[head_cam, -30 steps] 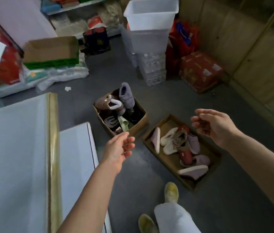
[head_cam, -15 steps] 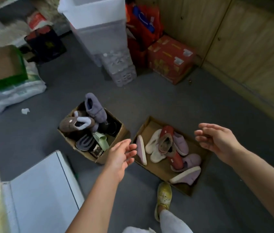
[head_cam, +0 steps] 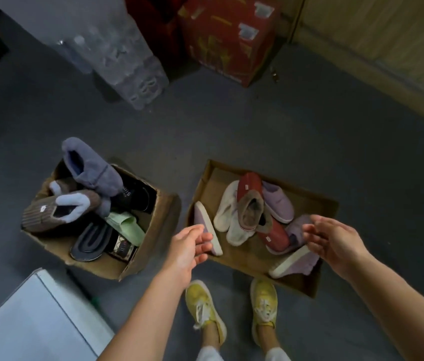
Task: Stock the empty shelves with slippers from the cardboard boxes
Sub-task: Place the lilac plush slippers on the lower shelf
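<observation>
Both boxes look full to me; left hand [head_cam: 188,246] and right hand [head_cam: 334,242], grip empty and loose, hover over the lower-right box [head_cam: 251,259].

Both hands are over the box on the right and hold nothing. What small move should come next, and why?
Probably lower both hands into the flat cardboard box and take a pair. The left hand hangs open by the upright lilac slipper; the right hand hangs open above the lilac slipper on its side. Neither has a grip on anything yet, and that box lies directly beneath them.
</observation>
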A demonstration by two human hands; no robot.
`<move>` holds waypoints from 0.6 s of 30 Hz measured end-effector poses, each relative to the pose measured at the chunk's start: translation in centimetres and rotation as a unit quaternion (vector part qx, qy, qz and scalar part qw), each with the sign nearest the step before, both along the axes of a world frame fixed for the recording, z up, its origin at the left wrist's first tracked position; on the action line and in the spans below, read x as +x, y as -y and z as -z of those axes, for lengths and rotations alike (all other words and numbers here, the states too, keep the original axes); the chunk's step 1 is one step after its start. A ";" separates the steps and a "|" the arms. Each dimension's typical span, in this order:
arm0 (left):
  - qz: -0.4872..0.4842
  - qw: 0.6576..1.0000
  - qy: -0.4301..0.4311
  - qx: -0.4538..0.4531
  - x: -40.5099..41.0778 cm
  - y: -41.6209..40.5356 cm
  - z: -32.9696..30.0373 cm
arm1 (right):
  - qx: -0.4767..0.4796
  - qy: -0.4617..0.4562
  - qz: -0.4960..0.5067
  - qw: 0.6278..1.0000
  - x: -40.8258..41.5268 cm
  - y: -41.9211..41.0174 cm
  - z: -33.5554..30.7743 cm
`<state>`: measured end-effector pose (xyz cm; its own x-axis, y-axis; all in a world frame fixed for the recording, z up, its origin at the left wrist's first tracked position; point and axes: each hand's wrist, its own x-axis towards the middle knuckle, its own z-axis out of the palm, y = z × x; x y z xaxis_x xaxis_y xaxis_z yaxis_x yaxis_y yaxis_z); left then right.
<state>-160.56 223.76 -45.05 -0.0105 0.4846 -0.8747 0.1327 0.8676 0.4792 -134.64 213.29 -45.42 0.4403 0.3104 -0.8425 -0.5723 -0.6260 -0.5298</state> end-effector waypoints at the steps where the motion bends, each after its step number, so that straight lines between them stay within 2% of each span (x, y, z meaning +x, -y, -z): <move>1: 0.007 1.000 -0.009 -0.008 0.0 -0.1 1.9 | -0.011 -0.005 0.011 1.000 -0.5 0.5 2.1; 6: 0.000 0.997 -0.019 -0.072 -0.4 0.0 12.7 | -0.068 -0.044 0.073 0.994 -2.7 3.9 13.6; 9: -0.022 0.993 -0.034 -0.108 -0.6 0.4 19.3 | -0.090 -0.070 0.148 0.982 -3.2 6.3 20.1; 15: -0.042 0.987 -0.084 -0.133 -0.7 1.2 31.6 | -0.143 -0.097 0.293 0.940 -3.3 9.8 30.9; 18: -0.043 0.987 -0.115 -0.108 -0.4 1.5 35.9 | -0.147 -0.090 0.358 0.918 -2.5 10.8 35.2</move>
